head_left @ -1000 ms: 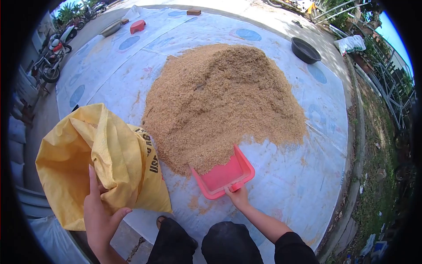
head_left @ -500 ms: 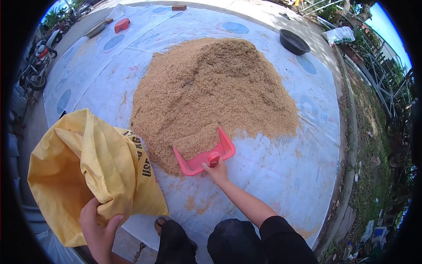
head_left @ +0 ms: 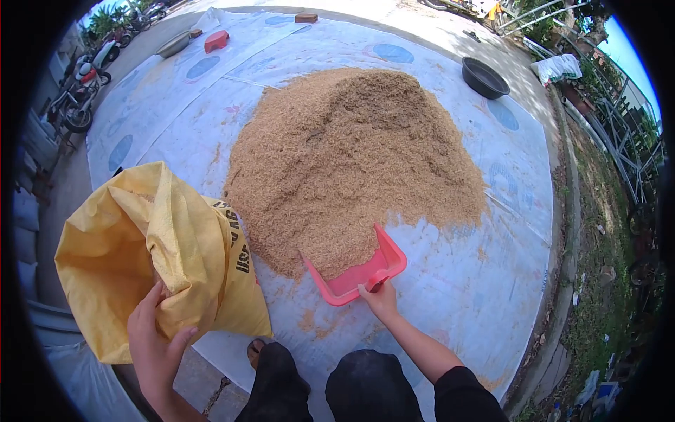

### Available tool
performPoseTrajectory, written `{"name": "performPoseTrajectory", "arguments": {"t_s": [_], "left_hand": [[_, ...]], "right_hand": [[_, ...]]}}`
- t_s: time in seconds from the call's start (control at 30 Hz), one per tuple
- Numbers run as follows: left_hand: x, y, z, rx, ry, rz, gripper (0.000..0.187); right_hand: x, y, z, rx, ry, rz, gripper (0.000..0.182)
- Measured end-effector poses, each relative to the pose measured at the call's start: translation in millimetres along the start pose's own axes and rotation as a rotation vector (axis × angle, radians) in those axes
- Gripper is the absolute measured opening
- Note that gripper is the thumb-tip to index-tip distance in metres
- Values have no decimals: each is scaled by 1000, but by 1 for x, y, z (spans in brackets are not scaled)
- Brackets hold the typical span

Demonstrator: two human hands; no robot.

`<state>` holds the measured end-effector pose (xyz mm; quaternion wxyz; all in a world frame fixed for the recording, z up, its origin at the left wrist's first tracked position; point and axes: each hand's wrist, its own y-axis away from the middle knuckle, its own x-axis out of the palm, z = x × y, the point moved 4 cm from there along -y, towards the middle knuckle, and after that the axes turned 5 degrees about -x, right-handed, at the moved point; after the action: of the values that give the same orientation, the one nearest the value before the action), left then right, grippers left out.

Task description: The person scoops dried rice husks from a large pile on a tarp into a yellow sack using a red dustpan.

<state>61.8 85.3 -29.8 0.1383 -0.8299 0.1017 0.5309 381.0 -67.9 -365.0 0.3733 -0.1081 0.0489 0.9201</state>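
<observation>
A red-pink dustpan (head_left: 395,260) lies at the near edge of a big heap of tan grain (head_left: 358,155), its open side pushed into the heap. Grain covers much of its pan. My right hand (head_left: 381,299) is closed around its handle at the back. On the left stands a yellow sack (head_left: 242,309) with black print, its mouth wide. My left hand (head_left: 156,344) grips the folded rim of that sack, fingers over the edge and thumb outside. How full the sack is cannot be made out.
A white sheet (head_left: 457,281) lies under the heap. A black basin (head_left: 485,79), a red stool (head_left: 216,41) and a brick (head_left: 306,18) rest toward its far side. Motorbikes (head_left: 79,105) are parked at the left. A concrete curb (head_left: 571,211) runs along the right.
The dustpan has come back toward me and slightly right, with more grain on it. My left hand keeps its grip on the sack rim. The view has shifted a little.
</observation>
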Motion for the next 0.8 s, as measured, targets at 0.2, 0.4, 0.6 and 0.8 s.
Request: {"name": "performPoseTrajectory", "arguments": {"t_s": [0.2, 0.4, 0.6, 0.8], "left_hand": [[-25, 31, 5, -17, -347, 3, 94], [-51, 48, 18, -59, -421, 132, 87], [-46, 49, 71, -17, -422, 4, 52], [-50, 44, 85, 84, -324, -30, 16]], "right_hand": [[-55, 30, 7, 28, 79, 47, 31], [-83, 45, 40, -109, -1, 11, 23], [-88, 31, 98, -115, -194, 13, 33], [-88, 3, 228, -321, -104, 59, 32]]}}
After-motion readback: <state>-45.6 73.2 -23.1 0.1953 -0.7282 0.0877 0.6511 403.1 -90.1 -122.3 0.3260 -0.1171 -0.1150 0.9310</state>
